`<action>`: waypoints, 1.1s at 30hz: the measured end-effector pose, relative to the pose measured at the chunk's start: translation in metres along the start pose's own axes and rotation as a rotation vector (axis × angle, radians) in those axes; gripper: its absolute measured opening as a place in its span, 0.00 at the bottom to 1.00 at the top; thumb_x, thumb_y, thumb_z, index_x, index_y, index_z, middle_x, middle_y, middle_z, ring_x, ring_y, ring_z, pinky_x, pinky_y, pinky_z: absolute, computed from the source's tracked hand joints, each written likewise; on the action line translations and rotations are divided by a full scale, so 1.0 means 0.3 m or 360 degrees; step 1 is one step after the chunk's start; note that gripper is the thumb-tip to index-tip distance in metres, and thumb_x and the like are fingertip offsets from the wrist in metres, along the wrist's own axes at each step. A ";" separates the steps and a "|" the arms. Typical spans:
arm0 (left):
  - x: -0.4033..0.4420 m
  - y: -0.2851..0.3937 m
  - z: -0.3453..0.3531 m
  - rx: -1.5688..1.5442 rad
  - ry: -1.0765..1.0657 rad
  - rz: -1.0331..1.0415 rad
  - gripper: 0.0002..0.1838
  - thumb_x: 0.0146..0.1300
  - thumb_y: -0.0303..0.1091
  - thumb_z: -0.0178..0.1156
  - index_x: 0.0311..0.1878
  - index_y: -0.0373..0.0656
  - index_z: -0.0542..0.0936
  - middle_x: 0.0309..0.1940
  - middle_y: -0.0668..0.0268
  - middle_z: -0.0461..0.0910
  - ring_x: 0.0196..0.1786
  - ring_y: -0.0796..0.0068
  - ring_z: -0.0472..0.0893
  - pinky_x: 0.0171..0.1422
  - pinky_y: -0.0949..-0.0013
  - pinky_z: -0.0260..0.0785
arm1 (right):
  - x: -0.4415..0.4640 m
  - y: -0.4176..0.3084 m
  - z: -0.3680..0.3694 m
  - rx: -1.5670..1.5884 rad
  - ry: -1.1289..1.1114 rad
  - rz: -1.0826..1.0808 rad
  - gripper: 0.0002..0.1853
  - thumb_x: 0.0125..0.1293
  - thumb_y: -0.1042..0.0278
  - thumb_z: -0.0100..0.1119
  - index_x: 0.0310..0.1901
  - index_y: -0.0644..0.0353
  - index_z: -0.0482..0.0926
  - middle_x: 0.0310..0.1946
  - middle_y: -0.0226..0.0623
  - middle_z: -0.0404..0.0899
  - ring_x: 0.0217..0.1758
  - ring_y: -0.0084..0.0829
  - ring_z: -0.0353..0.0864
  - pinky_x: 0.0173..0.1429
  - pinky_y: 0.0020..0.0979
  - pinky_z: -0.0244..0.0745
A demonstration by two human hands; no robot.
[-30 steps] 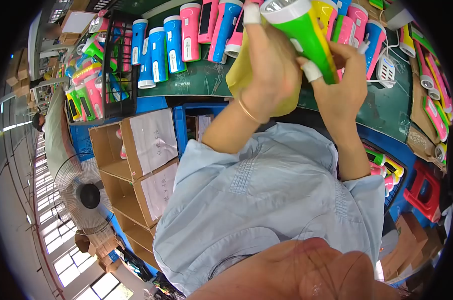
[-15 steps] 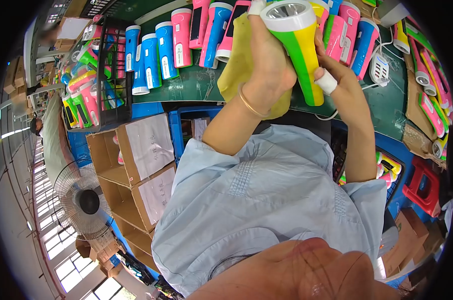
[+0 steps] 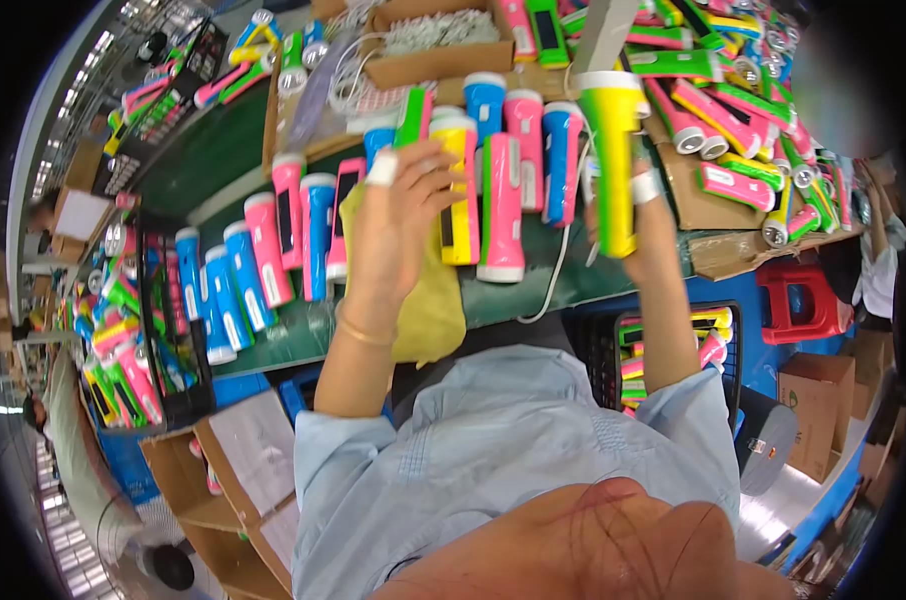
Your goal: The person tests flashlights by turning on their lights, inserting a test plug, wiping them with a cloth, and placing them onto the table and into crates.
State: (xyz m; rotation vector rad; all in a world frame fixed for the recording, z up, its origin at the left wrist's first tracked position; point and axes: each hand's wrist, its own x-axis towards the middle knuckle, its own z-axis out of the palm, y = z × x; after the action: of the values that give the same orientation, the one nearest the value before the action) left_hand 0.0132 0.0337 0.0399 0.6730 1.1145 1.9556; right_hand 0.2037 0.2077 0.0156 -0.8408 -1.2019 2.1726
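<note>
My right hand (image 3: pixel 645 225), a white wrap on one finger, is closed round a yellow-and-green flashlight (image 3: pixel 614 170) held upright, its white lamp end at the top. My left hand (image 3: pixel 405 195) is raised, its fingers apart and slightly blurred, with white tape on one fingertip. It holds nothing that I can see. A yellow cloth (image 3: pixel 428 320) lies under its wrist on the table's front edge. Just beyond its fingers stand a yellow-and-pink flashlight (image 3: pixel 457 190) and a pink-and-green flashlight (image 3: pixel 501 205).
Blue and pink flashlights (image 3: pixel 263 250) stand in a row on the green table (image 3: pixel 303 345). A black basket (image 3: pixel 178 330) of flashlights is at left, a heap of them (image 3: pixel 743 110) at right. A cardboard box (image 3: pixel 438 65) of white cables is at the back; a red stool (image 3: pixel 793 300) stands right.
My hands have moved apart. The yellow-and-green flashlight has gone to the right in my right hand, and my left hand has let go of it. The view has shifted, showing more table.
</note>
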 end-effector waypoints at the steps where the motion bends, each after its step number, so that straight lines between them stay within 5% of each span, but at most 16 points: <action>1: -0.005 0.005 -0.024 -0.0015 0.0123 -0.0042 0.27 0.69 0.52 0.42 0.53 0.34 0.69 0.46 0.56 0.73 0.49 0.61 0.75 0.55 0.61 0.67 | 0.036 -0.055 -0.049 0.0061 0.0120 -0.0266 0.25 0.64 0.41 0.49 0.43 0.59 0.70 0.28 0.37 0.77 0.24 0.28 0.78 0.25 0.30 0.75; 4: 0.004 -0.036 -0.108 -0.0147 0.0143 -0.0137 0.19 0.68 0.43 0.46 0.50 0.36 0.71 0.41 0.60 0.74 0.43 0.66 0.76 0.50 0.64 0.68 | 0.253 -0.251 -0.243 -0.0015 0.0472 -0.0608 0.25 0.63 0.45 0.54 0.44 0.63 0.74 0.29 0.37 0.77 0.26 0.28 0.77 0.29 0.29 0.74; 7: 0.011 -0.036 -0.083 -0.0146 0.0150 -0.0172 0.15 0.66 0.37 0.47 0.49 0.37 0.72 0.39 0.62 0.74 0.40 0.68 0.76 0.47 0.66 0.68 | 0.529 -0.577 -0.330 -0.0767 0.0465 -0.0905 0.22 0.65 0.52 0.53 0.48 0.66 0.74 0.39 0.34 0.76 0.37 0.24 0.76 0.39 0.24 0.71; 9: 0.016 -0.030 -0.068 -0.0085 0.0121 -0.0135 0.14 0.66 0.36 0.47 0.49 0.37 0.72 0.39 0.62 0.74 0.40 0.68 0.76 0.46 0.66 0.69 | 0.733 -0.737 -0.300 -0.0178 0.0085 -0.1157 0.17 0.67 0.56 0.50 0.50 0.58 0.71 0.42 0.34 0.75 0.44 0.31 0.72 0.50 0.34 0.67; 11: -0.001 0.000 -0.049 0.0031 0.0127 -0.0005 0.14 0.65 0.34 0.47 0.49 0.37 0.72 0.39 0.62 0.74 0.41 0.69 0.76 0.47 0.66 0.69 | 0.789 -0.840 -0.281 0.0185 0.0243 -0.1242 0.19 0.62 0.77 0.44 0.53 0.81 0.62 0.55 0.59 0.63 0.58 0.52 0.67 0.65 0.46 0.61; 13: -0.032 0.027 -0.064 0.0259 0.0201 0.0153 0.13 0.65 0.31 0.47 0.50 0.37 0.72 0.40 0.62 0.74 0.41 0.69 0.76 0.47 0.67 0.69 | 0.782 -0.848 -0.334 0.0273 0.0032 -0.1000 0.34 0.65 0.66 0.49 0.69 0.60 0.48 0.64 0.51 0.56 0.56 0.43 0.71 0.55 0.40 0.73; 15: -0.072 0.037 -0.112 0.0605 0.0337 0.0292 0.13 0.64 0.29 0.48 0.50 0.36 0.72 0.40 0.62 0.73 0.42 0.70 0.76 0.48 0.68 0.69 | 0.503 -0.652 -0.142 -0.0100 0.0278 -0.1005 0.25 0.64 0.53 0.55 0.53 0.68 0.72 0.38 0.31 0.75 0.37 0.21 0.75 0.41 0.21 0.68; 16: -0.088 0.043 -0.121 0.0710 0.0479 0.0276 0.12 0.62 0.24 0.50 0.49 0.36 0.71 0.41 0.63 0.73 0.43 0.72 0.76 0.50 0.71 0.69 | 0.433 -0.569 -0.139 -0.0252 -0.0075 -0.0861 0.26 0.64 0.54 0.55 0.55 0.69 0.71 0.37 0.30 0.75 0.37 0.19 0.74 0.42 0.20 0.67; 18: -0.111 0.027 -0.133 0.1015 0.0541 0.0407 0.13 0.60 0.23 0.51 0.49 0.35 0.71 0.40 0.64 0.73 0.43 0.72 0.75 0.50 0.73 0.68 | 0.251 -0.366 -0.076 -0.0432 -0.0149 -0.0686 0.23 0.64 0.57 0.54 0.53 0.67 0.73 0.33 0.28 0.75 0.34 0.17 0.73 0.38 0.19 0.67; 19: -0.119 0.016 -0.137 0.1160 0.0553 0.0481 0.13 0.60 0.22 0.52 0.49 0.35 0.71 0.40 0.64 0.73 0.43 0.73 0.75 0.50 0.74 0.68 | 0.145 -0.238 0.029 -0.0495 0.0118 -0.0650 0.18 0.64 0.59 0.54 0.49 0.63 0.77 0.30 0.29 0.75 0.31 0.17 0.73 0.33 0.20 0.67; 21: -0.130 -0.009 -0.143 0.1679 0.0504 0.0531 0.18 0.56 0.25 0.57 0.51 0.35 0.69 0.44 0.59 0.72 0.47 0.66 0.73 0.53 0.70 0.66 | 0.024 -0.116 0.105 -0.1314 -0.0176 -0.0313 0.15 0.65 0.65 0.53 0.49 0.63 0.77 0.31 0.29 0.75 0.31 0.16 0.72 0.33 0.20 0.67; 23: -0.106 -0.034 -0.133 0.2250 0.0518 0.0686 0.23 0.53 0.28 0.60 0.53 0.35 0.68 0.46 0.55 0.71 0.50 0.61 0.71 0.54 0.65 0.65 | 0.012 0.079 0.113 -0.1333 -0.0205 -0.0586 0.14 0.64 0.69 0.55 0.50 0.64 0.76 0.31 0.29 0.75 0.30 0.16 0.72 0.32 0.20 0.67; 29: 0.034 -0.108 -0.161 0.2349 0.0493 0.0674 0.33 0.46 0.35 0.66 0.55 0.34 0.66 0.47 0.49 0.69 0.51 0.52 0.69 0.55 0.55 0.62 | -0.019 0.227 0.188 -0.1313 -0.0070 -0.0890 0.15 0.61 0.76 0.57 0.51 0.62 0.76 0.33 0.33 0.76 0.31 0.18 0.72 0.28 0.19 0.66; 30: 0.040 -0.107 -0.165 0.2281 0.0487 0.0706 0.35 0.47 0.30 0.65 0.58 0.32 0.62 0.46 0.48 0.67 0.49 0.54 0.68 0.54 0.59 0.64 | -0.019 0.232 0.186 -0.1262 -0.0075 -0.0872 0.15 0.61 0.76 0.56 0.51 0.62 0.76 0.33 0.32 0.75 0.31 0.17 0.72 0.29 0.19 0.67; 33: 0.044 -0.046 -0.194 0.1435 0.0820 0.0779 0.32 0.49 0.30 0.63 0.57 0.32 0.62 0.45 0.53 0.68 0.48 0.64 0.71 0.49 0.65 0.67 | -0.020 0.237 0.159 -0.1272 -0.0101 -0.0860 0.15 0.61 0.77 0.56 0.51 0.63 0.76 0.33 0.31 0.75 0.31 0.17 0.72 0.32 0.19 0.66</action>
State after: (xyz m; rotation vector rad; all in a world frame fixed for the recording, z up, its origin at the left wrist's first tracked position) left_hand -0.0325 0.0216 0.0011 0.9914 2.3995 2.0172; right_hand 0.1635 0.1435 -0.0246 -0.6193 -2.0896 1.2761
